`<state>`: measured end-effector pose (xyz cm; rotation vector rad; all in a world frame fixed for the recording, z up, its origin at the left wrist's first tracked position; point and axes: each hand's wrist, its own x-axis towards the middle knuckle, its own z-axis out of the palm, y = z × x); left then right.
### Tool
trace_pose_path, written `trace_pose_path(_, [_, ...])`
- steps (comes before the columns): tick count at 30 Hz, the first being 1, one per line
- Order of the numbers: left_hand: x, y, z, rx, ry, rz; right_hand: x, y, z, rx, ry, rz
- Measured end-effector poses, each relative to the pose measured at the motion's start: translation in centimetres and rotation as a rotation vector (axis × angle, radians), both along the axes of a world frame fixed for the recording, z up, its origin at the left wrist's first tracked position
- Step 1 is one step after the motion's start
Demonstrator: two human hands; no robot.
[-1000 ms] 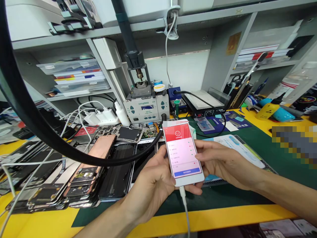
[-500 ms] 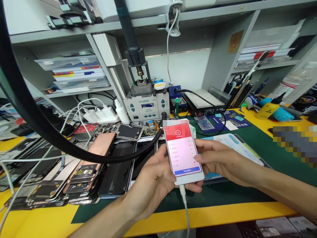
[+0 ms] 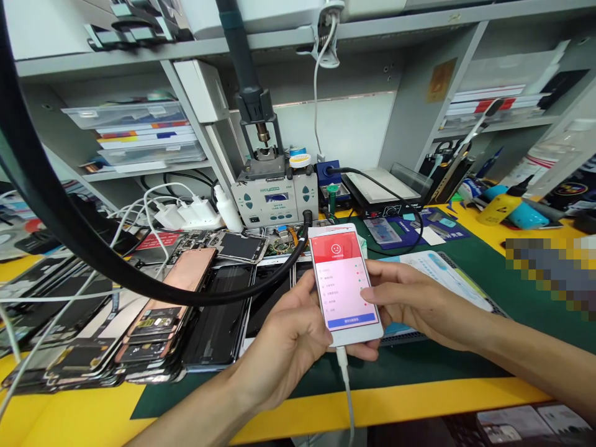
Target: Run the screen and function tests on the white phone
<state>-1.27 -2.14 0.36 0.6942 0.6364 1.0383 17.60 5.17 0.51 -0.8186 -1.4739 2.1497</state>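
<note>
A white smartphone (image 3: 344,285) is held upright, tilted a little, between both hands above the green mat (image 3: 465,366). Its lit screen shows a red top with a sad face, a list with small coloured dots and a blue bar. My left hand (image 3: 288,335) wraps round the phone's left side and lower back, thumb near the bottom corner. My right hand (image 3: 414,301) grips the right edge, and its thumb rests on the right part of the screen. A white charging cable (image 3: 347,385) is plugged into the phone's bottom end and hangs over the table edge.
Stacked phone parts (image 3: 158,329) lie at left, under a thick black hose (image 3: 186,295). Behind stand a hot-air station (image 3: 274,202), a white power strip (image 3: 195,214) and a heating plate (image 3: 382,189). A yellow bottle (image 3: 500,205) stands at right, near a blurred-out object (image 3: 549,270).
Both hands and the phone stay almost where they were. The right thumb has shifted very slightly left on the screen.
</note>
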Motion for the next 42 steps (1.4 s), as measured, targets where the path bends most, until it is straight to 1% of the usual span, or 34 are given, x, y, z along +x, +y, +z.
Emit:
trace_pose_path(4, [-0.04,0.07,-0.13,0.002,0.01,-0.007,0.12,0.06,0.0,0.0,-0.009,0.002])
trace_pose_path(12, [0.05,0.03,0.08,-0.005,0.052,0.004,0.23,0.1,-0.34,0.086,-0.054,0.022])
trace_pose_path(14, [0.06,-0.04,0.09,-0.004,0.054,0.014,0.22,0.11,-0.26,0.075,-0.049,0.025])
trace_pose_path(18, [0.06,-0.19,0.02,-0.001,0.056,0.022,0.24,0.24,0.07,-0.008,0.003,0.025])
trace_pose_path(20, [0.06,-0.21,0.01,0.002,0.056,0.016,0.27,0.29,0.2,-0.022,0.007,0.021])
trace_pose_path(30, [0.13,-0.16,0.06,-0.015,0.072,0.031,0.51,0.22,0.17,0.029,-0.041,0.062])
trace_pose_path(38, [0.11,-0.06,0.09,-0.033,0.073,0.028,0.46,0.27,0.43,0.03,-0.032,0.077])
trace_pose_path(42, [0.11,0.0,0.11,-0.033,0.086,0.025,0.56,0.31,0.34,0.041,-0.011,0.11])
